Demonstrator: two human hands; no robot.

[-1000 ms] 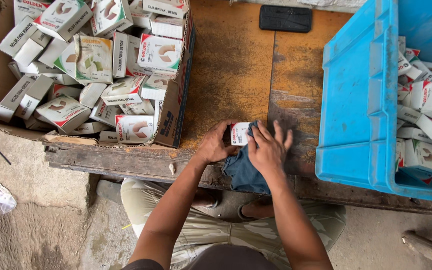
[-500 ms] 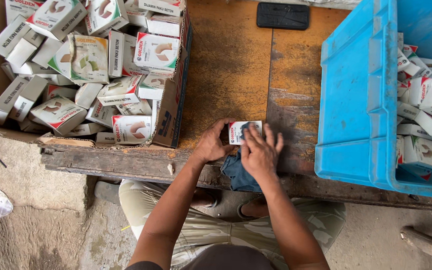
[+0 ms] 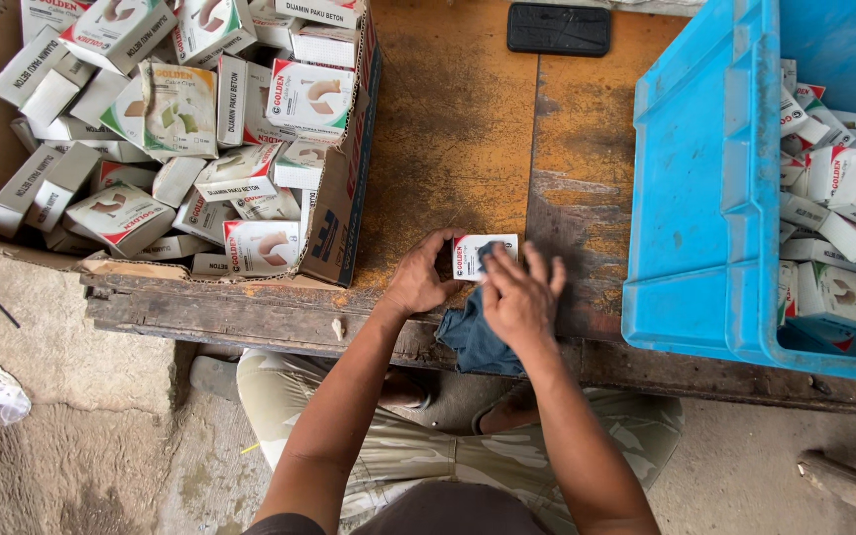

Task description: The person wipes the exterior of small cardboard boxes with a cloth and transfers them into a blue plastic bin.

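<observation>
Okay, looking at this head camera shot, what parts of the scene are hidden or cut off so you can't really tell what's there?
- Small white box: the right hand and dark blue cloth cover much of it.
- Left hand: fingertips tucked behind the box edge.
- Blue crate: cut off by the right edge, contents partly unseen.
- Cardboard carton: cut off at the top and left; lower boxes buried.
- Black flat object: too plain to identify.

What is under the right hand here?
A dark blue cloth lies under the right hand, pressed onto a small white box that the left hand steadies. The box's right part is covered.
</observation>
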